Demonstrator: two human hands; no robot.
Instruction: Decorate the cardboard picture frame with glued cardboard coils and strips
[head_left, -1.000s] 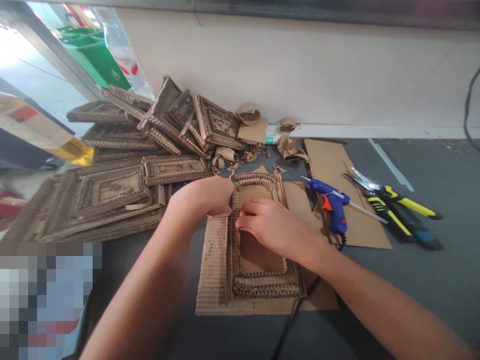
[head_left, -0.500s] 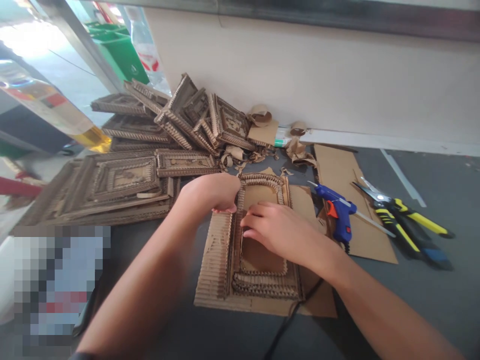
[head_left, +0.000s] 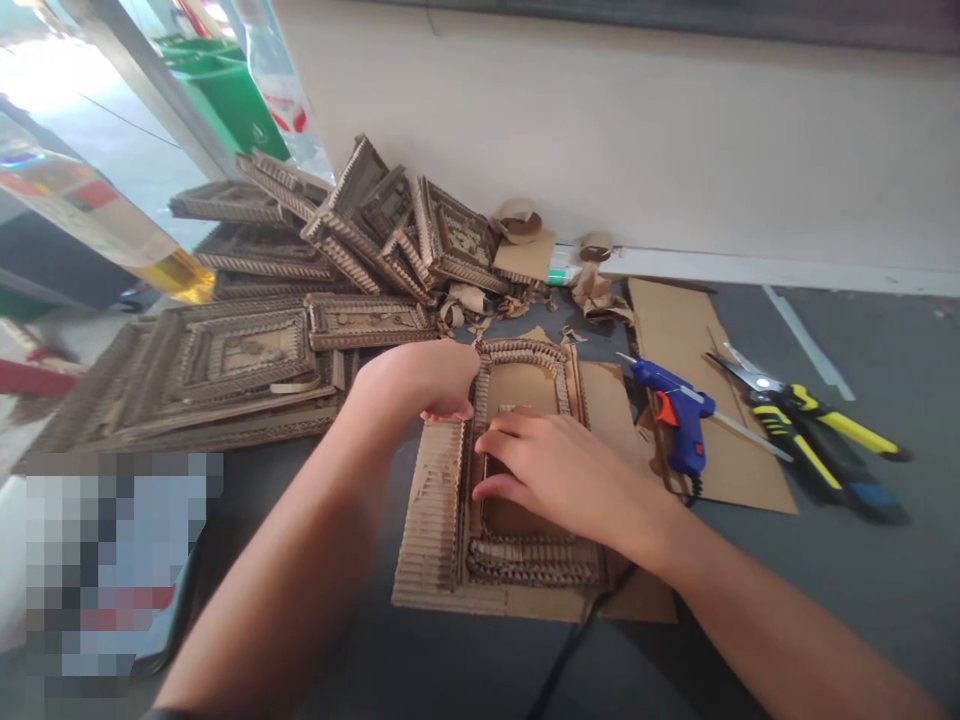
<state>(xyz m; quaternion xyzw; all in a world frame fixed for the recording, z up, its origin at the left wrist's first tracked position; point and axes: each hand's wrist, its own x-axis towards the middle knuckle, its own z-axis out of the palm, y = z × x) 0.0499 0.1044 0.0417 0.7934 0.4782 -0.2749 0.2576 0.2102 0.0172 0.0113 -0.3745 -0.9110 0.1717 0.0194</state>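
Note:
A rectangular cardboard frame with ridged corrugated borders lies on flat cardboard in front of me. My left hand is bent at the wrist with its fingers curled down on the frame's upper left edge; the fingertips are partly hidden. Over the frame's inner panel rests my right hand, its fingers and thumb apart and their tips touching the inner left border. A sheet of corrugated cardboard with exposed ridges sticks out along the frame's left side.
To the right lie a blue glue gun with its cord, yellow-and-black shears, a cardboard piece and clear glue sticks. Stacked cardboard frames and torn scraps fill the back left. A bottle with yellow liquid stands far left.
My right hand has slid slightly toward me along the inner left border, and its thumb and fingers are further apart. My left hand stays at the upper left edge.

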